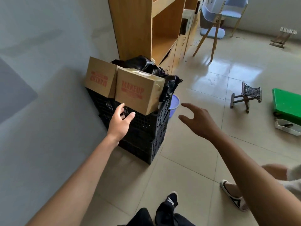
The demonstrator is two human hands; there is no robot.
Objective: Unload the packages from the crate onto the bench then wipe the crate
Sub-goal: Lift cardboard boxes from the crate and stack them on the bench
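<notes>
A black slatted plastic crate (143, 128) stands on the tiled floor against the grey wall. Two brown cardboard boxes printed MAKEUP stick out of its top: a near one (138, 90) and a far one (99, 77) turned upside down. Black plastic-wrapped packages (146, 64) lie behind them. My left hand (121, 121) is against the crate's front wall just below the near box, fingers apart, holding nothing. My right hand (197, 119) hovers open to the right of the crate, clear of it.
A wooden shelf unit (146, 26) rises right behind the crate. A purple basin (175, 103) sits at the crate's right side. A small folding stool (247, 97), a green box (288, 105) and a wooden easel (210, 33) stand further right. Another person's foot in a slipper (234, 194) is near right.
</notes>
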